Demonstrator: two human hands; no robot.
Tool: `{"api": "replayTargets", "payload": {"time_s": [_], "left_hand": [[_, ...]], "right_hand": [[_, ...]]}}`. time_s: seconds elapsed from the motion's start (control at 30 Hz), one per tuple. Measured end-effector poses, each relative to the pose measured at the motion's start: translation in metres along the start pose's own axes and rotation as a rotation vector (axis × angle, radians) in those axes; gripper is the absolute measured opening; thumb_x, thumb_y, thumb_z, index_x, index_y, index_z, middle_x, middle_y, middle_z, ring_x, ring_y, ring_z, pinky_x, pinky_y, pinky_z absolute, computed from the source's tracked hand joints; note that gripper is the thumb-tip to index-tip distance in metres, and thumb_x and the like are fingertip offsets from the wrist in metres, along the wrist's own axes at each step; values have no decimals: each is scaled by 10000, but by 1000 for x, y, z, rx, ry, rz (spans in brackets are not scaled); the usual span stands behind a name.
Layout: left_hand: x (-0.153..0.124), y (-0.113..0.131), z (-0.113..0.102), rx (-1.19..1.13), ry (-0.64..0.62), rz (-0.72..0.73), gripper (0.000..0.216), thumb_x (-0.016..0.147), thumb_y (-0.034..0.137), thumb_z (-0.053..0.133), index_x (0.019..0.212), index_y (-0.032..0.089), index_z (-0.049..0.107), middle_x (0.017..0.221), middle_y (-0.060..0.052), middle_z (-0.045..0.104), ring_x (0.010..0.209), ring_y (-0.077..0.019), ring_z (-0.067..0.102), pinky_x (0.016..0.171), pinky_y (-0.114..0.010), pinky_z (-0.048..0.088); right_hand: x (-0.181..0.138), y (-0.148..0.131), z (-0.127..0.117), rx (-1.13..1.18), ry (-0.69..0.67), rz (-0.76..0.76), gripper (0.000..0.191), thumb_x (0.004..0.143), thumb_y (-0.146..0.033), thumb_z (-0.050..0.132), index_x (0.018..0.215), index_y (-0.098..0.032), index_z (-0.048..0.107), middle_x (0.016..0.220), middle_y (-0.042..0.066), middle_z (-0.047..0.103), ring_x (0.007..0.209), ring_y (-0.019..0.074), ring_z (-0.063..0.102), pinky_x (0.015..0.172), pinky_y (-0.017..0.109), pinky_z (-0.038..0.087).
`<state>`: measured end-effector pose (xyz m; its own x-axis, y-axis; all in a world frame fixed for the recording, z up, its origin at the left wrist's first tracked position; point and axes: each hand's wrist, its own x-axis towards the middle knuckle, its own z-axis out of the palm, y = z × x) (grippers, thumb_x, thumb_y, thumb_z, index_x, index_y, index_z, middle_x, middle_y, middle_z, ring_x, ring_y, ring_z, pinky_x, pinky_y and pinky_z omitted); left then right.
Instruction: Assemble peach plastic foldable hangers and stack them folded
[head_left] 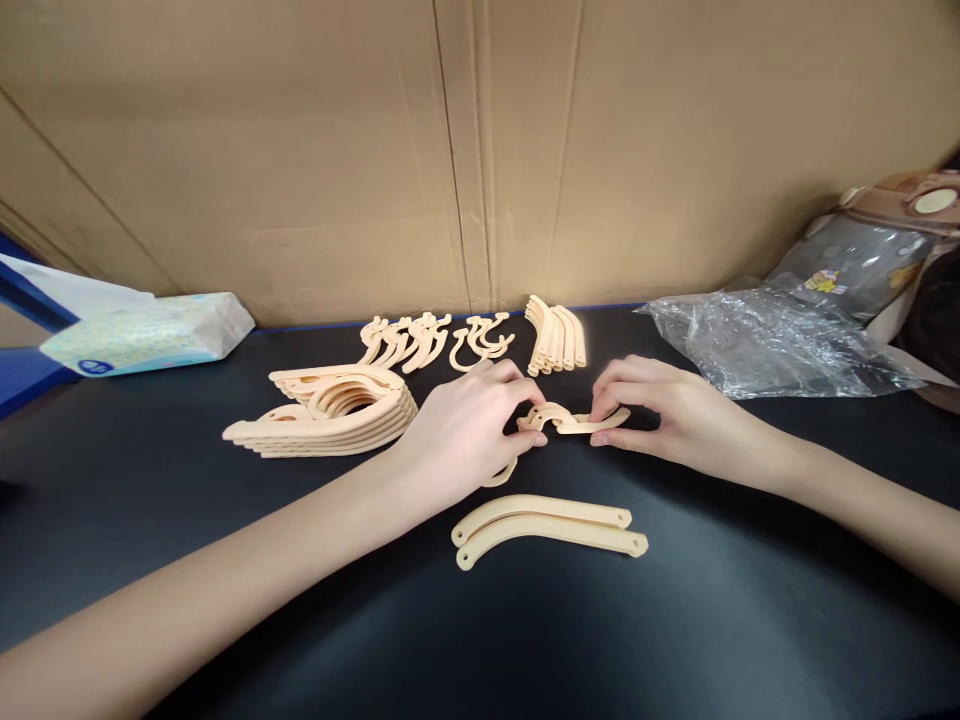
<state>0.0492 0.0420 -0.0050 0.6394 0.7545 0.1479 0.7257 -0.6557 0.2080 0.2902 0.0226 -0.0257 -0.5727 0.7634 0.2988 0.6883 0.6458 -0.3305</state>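
Observation:
Between both hands, just above the black tabletop, is a small beige folding-hanger piece (pixel 553 415) with a curved middle. My left hand (pixel 480 415) pinches its left end between thumb and fingers. The right end, a flat slightly bent strip, is pinched by my right hand (pixel 660 415). Part of another beige loop (pixel 501 474) shows beneath my left wrist, mostly hidden by it. Closer to me, two long curved hanger arms (pixel 547 530) with holes at their ends lie side by side.
Stacked folded hangers (pixel 330 415) lie left of my left hand. Behind are several curved pieces (pixel 409 342), hooks (pixel 481 340) and arms (pixel 555 335). A tissue pack (pixel 157 335) stands at left; crinkled clear plastic (pixel 772 335) and a transparent bag (pixel 847 255) at right. A cardboard wall (pixel 360 150) closes the back.

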Motion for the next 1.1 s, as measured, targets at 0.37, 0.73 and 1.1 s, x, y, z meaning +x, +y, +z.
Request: {"api": "replayTargets", "payload": {"time_s": [0.37, 0.73, 1.1], "left_hand": [[0, 2, -1, -54, -23, -7, 138, 869, 273, 700, 999, 229, 680, 965, 16, 681, 915, -203, 633, 696, -294, 438], [0, 3, 1, -99, -26, -18, 125, 890, 241, 669, 1014, 229, 666, 1007, 15, 680, 935, -197, 638, 731, -297, 458], [-1, 4, -3, -95, -1, -12, 129, 899, 259, 658, 1018, 211, 663, 984, 7, 685, 910, -200, 640, 716, -296, 461]], "right_hand": [[0, 2, 0, 38, -19, 9, 118, 888, -344, 655, 910, -232, 628, 1003, 34, 632, 938, 199, 570, 810, 345, 459], [2, 3, -2, 3, -51, 2, 99, 928, -332, 600, 926, -234, 617, 959, 19, 684, 931, 200, 598, 817, 358, 422], [2, 2, -3, -2, -51, 3, 127, 940, -352, 577, 920, -232, 612, 907, 18, 660, 867, 188, 592, 796, 351, 414]]}}
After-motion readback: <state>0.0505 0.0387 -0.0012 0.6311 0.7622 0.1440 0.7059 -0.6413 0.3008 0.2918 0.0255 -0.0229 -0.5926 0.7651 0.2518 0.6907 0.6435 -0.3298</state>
